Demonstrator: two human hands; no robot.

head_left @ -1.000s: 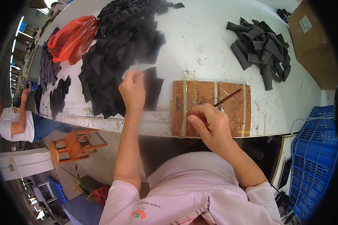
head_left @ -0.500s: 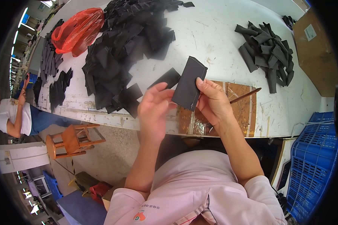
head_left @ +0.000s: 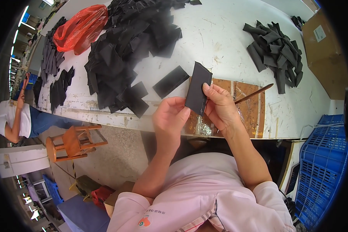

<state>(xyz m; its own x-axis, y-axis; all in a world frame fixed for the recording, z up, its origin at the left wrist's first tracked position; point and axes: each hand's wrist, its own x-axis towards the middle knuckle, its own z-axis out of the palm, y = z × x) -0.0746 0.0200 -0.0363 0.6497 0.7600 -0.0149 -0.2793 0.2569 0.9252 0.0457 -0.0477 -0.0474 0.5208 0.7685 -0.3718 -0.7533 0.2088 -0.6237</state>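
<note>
Above the table's near edge I hold up a flat, rectangular piece of black fabric (head_left: 197,89) with a seam along one side. My right hand (head_left: 221,104) pinches its right side, thumb on the front and fingers behind. At the lower left edge, my left hand (head_left: 170,116) has closed on the same piece, its thumb by the corner and its fingertips partly hidden behind. Just left of it another black fabric piece (head_left: 171,82) lies flat. Under my hands is a brown, taped cardboard sheet (head_left: 255,112), with a thin brown pointed stick (head_left: 254,94) across it.
A large heap of black pieces (head_left: 116,62) covers the table's left, beside a red plastic bag (head_left: 81,29). Rolled dark pieces (head_left: 276,54) lie right, near a cardboard box (head_left: 324,54). Blue crates (head_left: 323,166) stand lower right. Left are a wooden chair (head_left: 73,143) and another person (head_left: 17,118).
My left hand has moved right and closed on the fabric's lower left edge. The held piece has turned more upright and now appears narrower. My right hand keeps its pinch.
</note>
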